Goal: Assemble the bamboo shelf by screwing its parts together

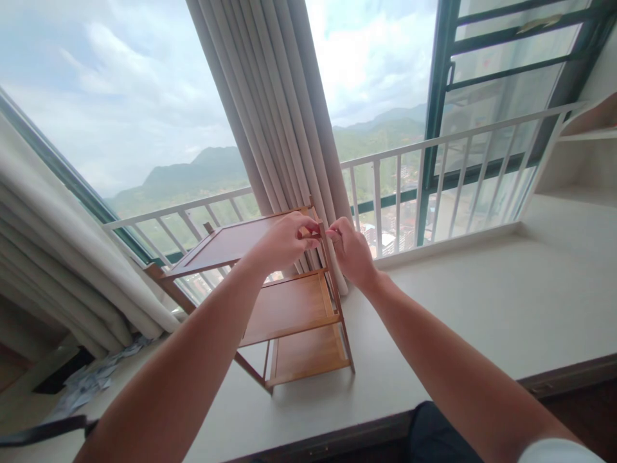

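Note:
A brown wooden shelf rack [294, 305] with three tiers stands tilted in the view on the pale ledge. At its top right corner, the fingers of my left hand [289, 243] curl closed at the inner side of the upright post, by the edge of the top board [231, 238]. Just outside the same post, my right hand [351, 252] is closed, thumb and finger pinched together against the wood. Whatever small thing may sit in that pinch is hidden by the fingers.
Behind the rack hang a grey-beige curtain [274, 96] and a white railing [395, 154] along the windows. Another curtain [72, 251] drapes at left, above scattered papers [91, 386]. The pale ledge [463, 302] ends at a dark front edge. White shelving [588, 154] stands at right.

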The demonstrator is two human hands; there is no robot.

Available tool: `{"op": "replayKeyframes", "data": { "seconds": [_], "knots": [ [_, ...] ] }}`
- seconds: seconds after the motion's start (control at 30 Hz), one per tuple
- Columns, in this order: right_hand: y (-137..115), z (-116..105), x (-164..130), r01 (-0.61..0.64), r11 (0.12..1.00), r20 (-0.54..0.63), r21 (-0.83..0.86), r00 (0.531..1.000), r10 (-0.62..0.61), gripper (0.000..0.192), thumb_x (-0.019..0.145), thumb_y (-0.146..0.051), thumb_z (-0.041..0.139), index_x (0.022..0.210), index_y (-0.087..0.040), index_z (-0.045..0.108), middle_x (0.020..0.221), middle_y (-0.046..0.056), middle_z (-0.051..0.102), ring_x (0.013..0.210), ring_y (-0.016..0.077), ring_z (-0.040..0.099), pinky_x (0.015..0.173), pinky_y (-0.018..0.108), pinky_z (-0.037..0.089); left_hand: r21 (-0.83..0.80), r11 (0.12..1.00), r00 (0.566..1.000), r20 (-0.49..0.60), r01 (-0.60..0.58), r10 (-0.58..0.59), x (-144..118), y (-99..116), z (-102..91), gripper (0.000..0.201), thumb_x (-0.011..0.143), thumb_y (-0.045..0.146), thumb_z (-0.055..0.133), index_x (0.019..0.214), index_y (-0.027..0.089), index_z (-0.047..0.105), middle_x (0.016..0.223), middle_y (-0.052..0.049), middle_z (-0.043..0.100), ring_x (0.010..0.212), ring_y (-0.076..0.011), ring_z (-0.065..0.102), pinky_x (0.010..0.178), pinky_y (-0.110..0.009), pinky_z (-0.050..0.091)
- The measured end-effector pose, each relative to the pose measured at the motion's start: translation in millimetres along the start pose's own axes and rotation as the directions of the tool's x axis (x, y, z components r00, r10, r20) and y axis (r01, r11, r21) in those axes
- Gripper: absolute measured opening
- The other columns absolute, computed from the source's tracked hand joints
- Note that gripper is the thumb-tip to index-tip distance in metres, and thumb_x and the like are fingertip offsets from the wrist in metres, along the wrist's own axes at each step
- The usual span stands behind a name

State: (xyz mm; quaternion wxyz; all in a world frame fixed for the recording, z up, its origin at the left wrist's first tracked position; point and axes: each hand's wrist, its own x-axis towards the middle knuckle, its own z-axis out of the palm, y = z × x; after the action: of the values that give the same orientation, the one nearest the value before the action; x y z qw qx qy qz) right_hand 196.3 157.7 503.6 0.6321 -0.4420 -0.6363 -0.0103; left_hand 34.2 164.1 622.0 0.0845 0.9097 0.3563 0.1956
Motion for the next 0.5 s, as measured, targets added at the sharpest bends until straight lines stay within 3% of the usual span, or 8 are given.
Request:
{"op": "replayKeyframes", "data": {
  "seconds": [0.1,0.27,0.5],
  "knots": [
    [4.0,1.0,-3.6,0.024,1.0,-0.019,-0.021,1.0,-0.024,0.025,0.103,-0.043,0.041,0.093,-0.023,0.05,0.079,0.002,0.061,0.063,0.017,0.051,0.062,0.029,0.032,-0.004,1.0,1.0,-0.001,-0.016,0.016,0.0,0.4,0.5,0.027,0.082,0.033,0.064,0.104,0.021,0.076,0.107,-0.006,0.068,0.092,-0.0202,0.063,0.085,-0.034,0.05],
    [6.1,-6.2,-2.5,0.029,0.999,-0.146,-0.042,0.989,-0.035,0.026,0.104,-0.042,0.037,0.095,-0.023,0.05,0.079,0.003,0.063,0.064,0.0173,0.052,0.063,0.029,0.035,-0.019,0.999,0.999,-0.026,0.03,-0.03,-1.7,-7.7,2.5,0.025,0.081,0.031,0.066,0.101,0.02,0.075,0.104,-0.004,0.07,0.086,-0.0189,0.063,0.079,-0.032,0.05],
    [5.2,-4.0,0.2,0.009,1.0,-0.019,-0.025,1.0,-0.009,0.027,0.104,-0.044,0.038,0.093,-0.024,0.05,0.078,0.002,0.062,0.064,0.0178,0.051,0.063,0.029,0.033,-0.025,1.0,0.996,-0.085,-0.001,-0.001,-2.9,-11.7,5.9,0.024,0.079,0.029,0.065,0.1,0.02,0.076,0.101,-0.004,0.07,0.083,-0.0177,0.062,0.078,-0.031,0.049]
  ]
}}
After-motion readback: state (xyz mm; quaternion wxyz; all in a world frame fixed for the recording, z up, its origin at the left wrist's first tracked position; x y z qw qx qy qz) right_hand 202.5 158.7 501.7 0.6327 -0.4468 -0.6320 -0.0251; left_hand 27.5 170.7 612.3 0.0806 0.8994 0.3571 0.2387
